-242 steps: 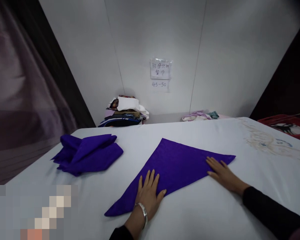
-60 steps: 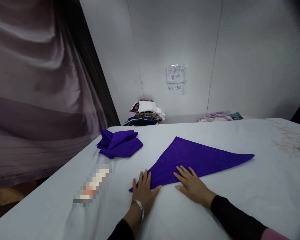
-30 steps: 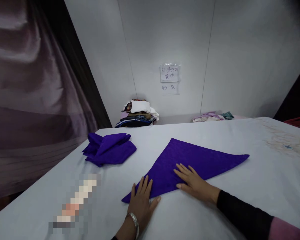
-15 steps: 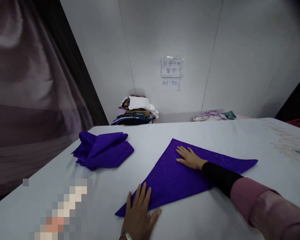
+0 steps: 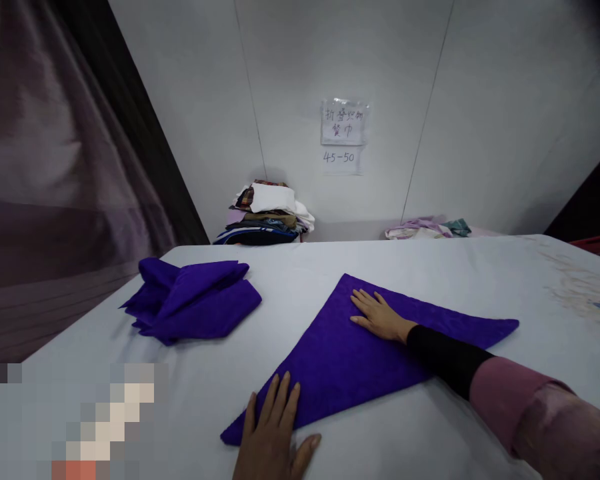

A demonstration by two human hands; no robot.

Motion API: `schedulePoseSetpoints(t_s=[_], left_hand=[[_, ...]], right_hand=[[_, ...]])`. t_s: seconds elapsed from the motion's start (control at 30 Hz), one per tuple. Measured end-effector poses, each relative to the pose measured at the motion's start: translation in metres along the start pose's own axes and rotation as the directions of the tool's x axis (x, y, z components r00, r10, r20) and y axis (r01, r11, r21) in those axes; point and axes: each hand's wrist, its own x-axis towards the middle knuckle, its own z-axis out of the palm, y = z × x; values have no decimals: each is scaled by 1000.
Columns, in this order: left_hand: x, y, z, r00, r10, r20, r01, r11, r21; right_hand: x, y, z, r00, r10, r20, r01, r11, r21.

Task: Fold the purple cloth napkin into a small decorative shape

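A purple cloth napkin [image 5: 340, 353], folded into a triangle, lies flat on the white-covered table [image 5: 380, 433]. My right hand [image 5: 380, 316] rests palm down on its upper part, fingers spread, below the far corner. Near the left corner, my left hand [image 5: 273, 427] is laid with its fingers on the near edge and its thumb out over the tablecloth. Neither hand grips the fabric. To the left sits a second purple napkin [image 5: 200, 300], loosely crumpled and apart from both hands.
Behind the table a pile of folded clothes [image 5: 267, 213] stands against the wall, with more cloth [image 5: 420, 228] to the right of it. Handwritten paper signs [image 5: 344, 123] hang on the wall. A curtain [image 5: 70, 147] drapes along the left side. A pixelated patch [image 5: 105, 427] hides the lower left.
Both hands stay in nearly the same places on the triangular napkin. The view has shifted slightly, so the crumpled napkin appears a little farther left and the wall signs a little higher.
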Motion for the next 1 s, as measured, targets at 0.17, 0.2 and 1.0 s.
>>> schedulePoseSetpoints(t_s=[0.17, 0.2, 1.0], left_hand=[[-3, 0, 3, 999, -22, 43, 23, 1000, -21], [-3, 1, 3, 998, -26, 51, 27, 999, -28], [-5, 2, 4, 996, -59, 74, 66, 994, -93]], right_hand=[[-4, 2, -1, 1000, -24, 3, 24, 1000, 6], [-4, 2, -2, 1000, -25, 8, 25, 1000, 6], [59, 5, -5, 999, 34, 25, -34, 999, 12]])
